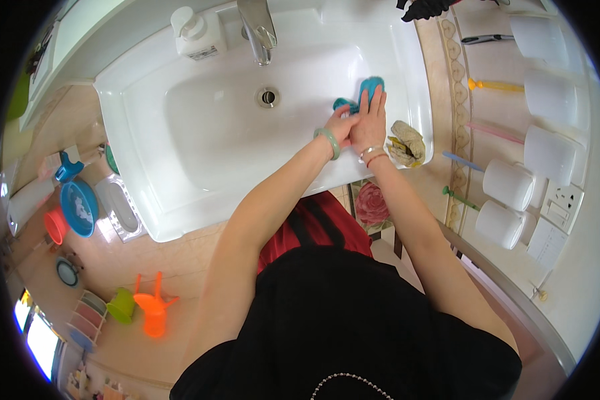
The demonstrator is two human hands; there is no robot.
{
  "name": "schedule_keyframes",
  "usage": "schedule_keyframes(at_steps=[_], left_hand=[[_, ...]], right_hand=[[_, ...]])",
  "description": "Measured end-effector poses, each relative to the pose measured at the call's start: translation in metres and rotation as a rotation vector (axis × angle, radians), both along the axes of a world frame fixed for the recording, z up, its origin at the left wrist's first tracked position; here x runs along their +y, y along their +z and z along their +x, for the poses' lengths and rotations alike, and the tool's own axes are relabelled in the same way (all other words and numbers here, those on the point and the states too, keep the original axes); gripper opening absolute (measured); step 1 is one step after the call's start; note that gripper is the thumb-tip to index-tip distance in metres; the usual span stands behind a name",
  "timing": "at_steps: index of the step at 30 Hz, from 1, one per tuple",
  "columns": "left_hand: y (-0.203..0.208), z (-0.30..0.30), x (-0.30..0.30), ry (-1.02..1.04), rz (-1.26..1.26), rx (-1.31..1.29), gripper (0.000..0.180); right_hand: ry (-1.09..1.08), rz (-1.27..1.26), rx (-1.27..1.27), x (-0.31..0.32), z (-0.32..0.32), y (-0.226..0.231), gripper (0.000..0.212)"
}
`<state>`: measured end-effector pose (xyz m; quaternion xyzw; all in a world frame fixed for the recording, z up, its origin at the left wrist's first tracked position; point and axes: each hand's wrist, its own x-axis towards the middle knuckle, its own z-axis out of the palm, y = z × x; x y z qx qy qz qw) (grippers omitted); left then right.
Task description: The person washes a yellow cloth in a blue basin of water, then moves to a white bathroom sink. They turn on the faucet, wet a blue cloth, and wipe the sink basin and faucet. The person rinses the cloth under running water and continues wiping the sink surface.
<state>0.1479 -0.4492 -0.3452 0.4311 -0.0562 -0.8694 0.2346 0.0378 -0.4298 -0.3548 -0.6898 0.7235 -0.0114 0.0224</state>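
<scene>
A teal cloth (371, 86) lies bunched against the sloping right side of the white washbasin (200, 133). My right hand (370, 123) presses on it with fingers stretched out flat, a thin bracelet and red cord at its wrist. Close against it, my left hand (343, 125) has bent fingers around the cloth's loose end; its fingertips are partly hidden. A pale green bangle circles the left wrist. Just right of my right hand, a crumpled beige and yellow cloth (408, 143) rests on the basin's rim.
A chrome faucet (257, 33) and a white pump bottle (197, 35) stand at the basin's back, with the drain (268, 97) below. White holders (550, 97) with brushes line the right wall. Blue basin (79, 207) and orange stool (154, 308) are at left.
</scene>
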Motion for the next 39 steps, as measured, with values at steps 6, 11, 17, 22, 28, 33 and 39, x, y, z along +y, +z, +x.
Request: schedule_keyframes(at_steps=[6, 11, 17, 22, 28, 33, 39], left_hand=[[-0.007, 0.06, 0.041, -0.654, -0.657, -0.459, 0.051], [0.022, 0.132, 0.056, -0.746, -0.717, -0.563, 0.05], [0.044, 0.215, 0.088, -0.656, -0.512, -0.762, 0.045], [0.051, 0.279, 0.117, -0.733, -0.534, -1.031, 0.045], [0.054, 0.3, 0.134, -0.281, -0.323, -0.902, 0.045], [0.031, 0.248, 0.067, 0.143, -0.551, -0.797, 0.048], [0.036, 0.19, -0.041, 0.186, -0.689, -0.449, 0.049]], right_hand=[[0.051, 0.215, -0.14, 0.07, 0.044, 0.015, 0.045], [0.135, 0.216, -0.203, 0.089, 0.1, 0.016, 0.045], [0.266, 0.228, -0.388, 0.106, 0.188, 0.014, 0.044], [0.484, 0.179, -0.605, 0.118, 0.255, 0.011, 0.045], [0.375, 0.4, -1.188, 0.089, 0.268, -0.008, 0.041], [-0.302, 0.305, -1.72, 0.012, 0.239, 0.018, 0.034], [-0.232, -0.254, -1.452, -0.073, 0.208, 0.023, 0.04]])
